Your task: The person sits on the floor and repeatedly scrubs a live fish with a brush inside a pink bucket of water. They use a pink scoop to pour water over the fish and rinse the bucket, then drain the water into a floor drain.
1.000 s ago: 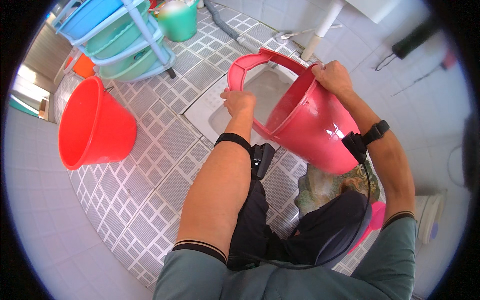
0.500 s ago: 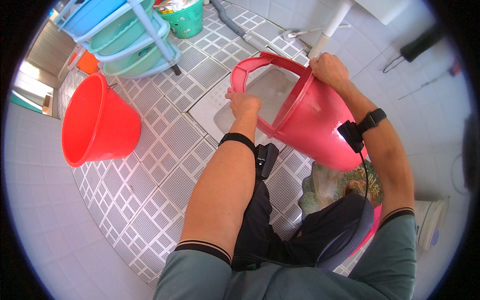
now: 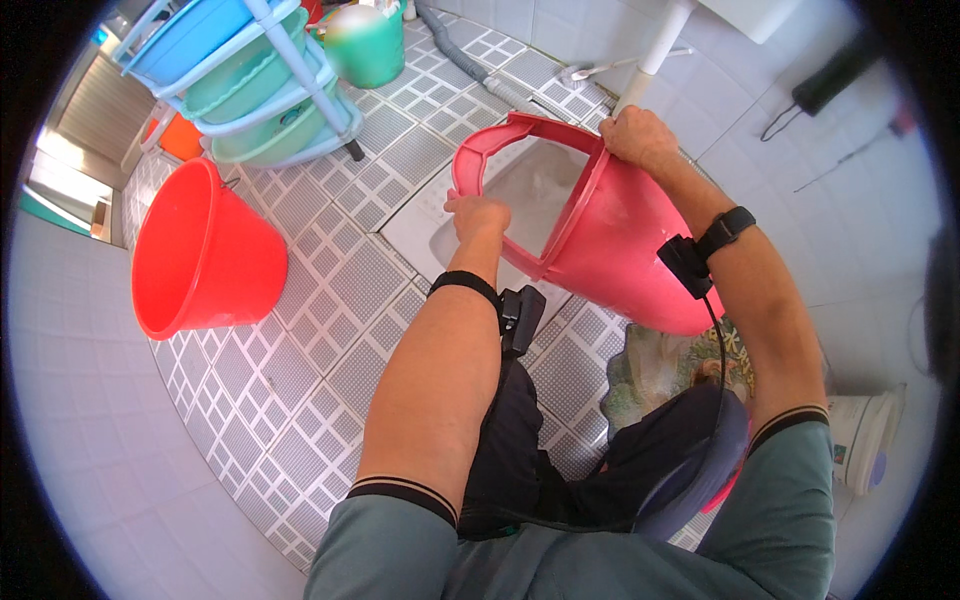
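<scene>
A large pink trash bin (image 3: 640, 240) lies tilted on its side, its mouth facing left above a white squat toilet (image 3: 420, 222) set in the floor. At its mouth a pink ring-shaped rim piece (image 3: 466, 165) stands out at an angle from the body. My left hand (image 3: 478, 215) is closed round the near left part of that ring. With fingers curled over the far upper edge of the mouth, my right hand (image 3: 638, 135) grips the bin. The toilet's pale basin shows through the ring; the bin's inside is mostly hidden.
To the left stands a red bucket (image 3: 220, 250). Behind it is a blue rack (image 3: 345, 120) of basins, with a green bucket (image 3: 375, 55) beyond. A grey hose (image 3: 440, 40) and white pipe (image 3: 668, 35) are at the back. A patterned mat (image 3: 640, 375) and white tub (image 3: 858, 440) lie right.
The bin and both my hands have shifted slightly to the left, the right hand most. My hold on it is the same, and the view has moved a little.
</scene>
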A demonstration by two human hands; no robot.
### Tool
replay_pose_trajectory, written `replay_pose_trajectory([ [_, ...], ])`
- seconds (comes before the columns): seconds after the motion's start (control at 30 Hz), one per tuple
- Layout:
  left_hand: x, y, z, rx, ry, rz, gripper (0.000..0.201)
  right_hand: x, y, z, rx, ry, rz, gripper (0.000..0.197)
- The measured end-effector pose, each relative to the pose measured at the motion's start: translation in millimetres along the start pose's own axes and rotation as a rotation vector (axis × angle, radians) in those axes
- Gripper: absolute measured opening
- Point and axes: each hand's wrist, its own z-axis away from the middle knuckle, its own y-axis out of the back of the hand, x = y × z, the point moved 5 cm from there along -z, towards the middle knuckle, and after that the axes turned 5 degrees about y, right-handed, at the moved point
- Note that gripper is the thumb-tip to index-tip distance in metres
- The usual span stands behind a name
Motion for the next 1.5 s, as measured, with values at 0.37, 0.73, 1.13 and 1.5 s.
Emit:
replay_pose_trajectory([
  [0.37,-4,8,-20,-0.015,0.027,-0.037,0.064,-6,2,14,0.006,-0.005,-0.035,0.048],
  [0.73,73,25,109,-0.381,-0.443,0.071,0.054,134,63,100,0.270,-0.022,-0.255,0.050],
  [1.13,87,19,286,-0.853,-1.227,0.036,0.044,257,61,306,0.458,-0.203,-0.674,0.048],
  [1.5,68,7,342,-0.975,-1.443,0.013,0.043,291,38,371,0.617,-0.132,-0.734,0.040],
])
